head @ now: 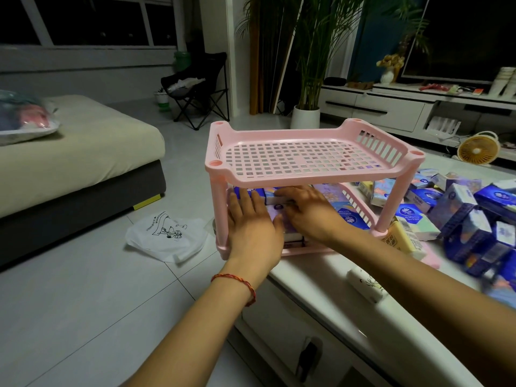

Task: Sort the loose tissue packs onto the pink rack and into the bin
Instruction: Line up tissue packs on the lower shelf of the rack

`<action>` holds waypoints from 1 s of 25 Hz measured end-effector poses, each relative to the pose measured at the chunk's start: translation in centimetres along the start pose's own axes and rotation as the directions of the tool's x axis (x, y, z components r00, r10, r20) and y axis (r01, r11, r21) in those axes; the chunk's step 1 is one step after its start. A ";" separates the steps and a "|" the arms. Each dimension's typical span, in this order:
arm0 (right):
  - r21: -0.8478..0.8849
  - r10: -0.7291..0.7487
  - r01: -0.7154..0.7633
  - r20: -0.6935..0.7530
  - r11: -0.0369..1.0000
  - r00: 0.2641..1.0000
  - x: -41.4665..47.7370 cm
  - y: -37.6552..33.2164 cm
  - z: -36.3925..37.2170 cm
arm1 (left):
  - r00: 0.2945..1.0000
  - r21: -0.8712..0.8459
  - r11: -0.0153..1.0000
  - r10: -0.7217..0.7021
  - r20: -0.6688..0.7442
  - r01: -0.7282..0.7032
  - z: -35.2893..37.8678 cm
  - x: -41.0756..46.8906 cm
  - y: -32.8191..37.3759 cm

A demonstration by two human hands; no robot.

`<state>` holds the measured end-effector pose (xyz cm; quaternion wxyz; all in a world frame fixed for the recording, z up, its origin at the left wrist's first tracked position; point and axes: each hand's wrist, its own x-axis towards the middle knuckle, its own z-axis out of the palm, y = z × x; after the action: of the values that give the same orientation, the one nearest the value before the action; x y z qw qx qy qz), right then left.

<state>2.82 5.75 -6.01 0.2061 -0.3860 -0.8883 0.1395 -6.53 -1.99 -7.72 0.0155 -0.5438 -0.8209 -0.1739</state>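
Pink rack (307, 155), one, two tiers, left end of desk (321, 277). Tissue packs (332, 192) on lower tier under left hand (251, 222), flat, and right hand (305, 212), curled over one. Loose packs (458, 202) heaped right, uncounted. One bag (164, 236) on floor; one fan (478, 150) far right.

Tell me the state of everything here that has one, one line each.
Pink rack: upright on the table, top shelf empty, lower shelf part filled.
Left hand: flat, resting on shelved packs.
Right hand: fingers curled over a pale pack.
Loose packs: heaped beside the rack.
Television: dark.
Folding chair: unfolded.
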 end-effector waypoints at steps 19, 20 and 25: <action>0.027 -0.018 0.018 -0.019 0.999 1.000 0.1 0.4 0.6 | 0.993 -0.081 0.996 0.021 -0.119 -0.031 0.5 0.2 -0.2; 0.024 -0.014 0.015 -0.028 1.000 0.999 0.2 0.5 0.7 | 0.992 -0.076 0.997 0.023 -0.124 -0.032 0.6 0.2 -0.2; 0.006 -0.028 0.028 -0.042 1.000 0.999 0.1 0.4 0.6 | 0.992 -0.057 0.997 0.039 -0.119 -0.046 0.6 0.3 -0.2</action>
<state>2.70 6.06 -6.70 0.2279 -0.3759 -0.8886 0.1311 -6.68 -1.64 -8.25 0.0515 -0.5502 -0.8011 -0.2300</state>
